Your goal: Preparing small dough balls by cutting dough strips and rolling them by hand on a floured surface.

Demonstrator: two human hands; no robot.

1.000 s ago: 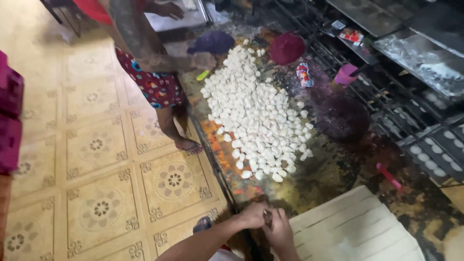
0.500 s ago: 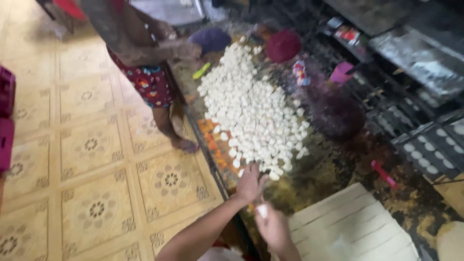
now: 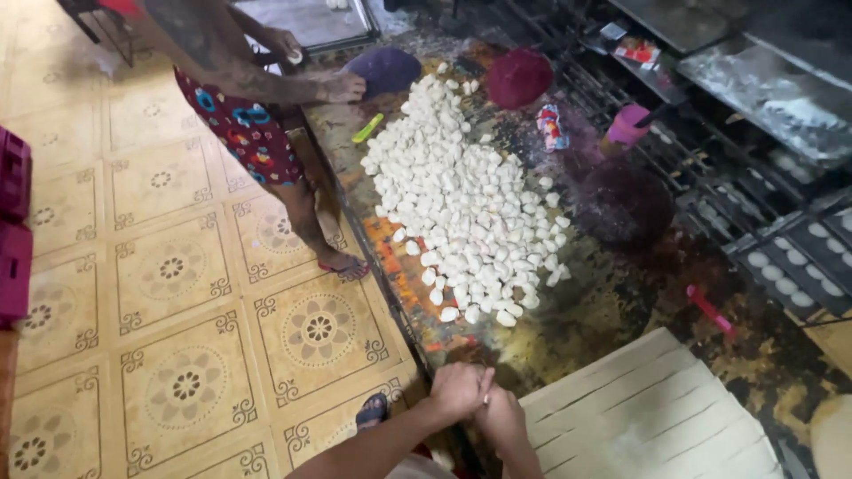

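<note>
From the head view I see both hands together at the near table edge: left hand (image 3: 458,390) and right hand (image 3: 499,413) touching, fingers curled in against each other. I can't tell whether anything is pinched between them; the contact spot is hidden by the knuckles. Just right of the hands lies one flat dough sheet (image 3: 652,417), pale, scored into long parallel strips, I count roughly eight or nine, edges blur. Beyond the hands, one big heap of cut dough pieces (image 3: 470,204), small white lumps, far too many to count, well over a hundred, spread in a long band up the table (image 3: 612,306), whose top is dark and stained. Nearest lumps sit near the hands, not touching. Other items on the table: one dark blue bowl (image 3: 383,69) at the heap's far end, one dark red bowl (image 3: 519,77), one dark purple bowl (image 3: 624,202) right of the heap, one pink cup (image 3: 627,125), one green tool (image 3: 367,128), one pink stick (image 3: 709,308). Second person (image 3: 240,115) standing at the table's left side, one hand by the blue bowl, the other raised nearer the body. Two magenta crates (image 3: 14,222) at the left edge on the tiled floor (image 3: 177,355). Trays (image 3: 790,266) of round pieces in the rack, right.
</note>
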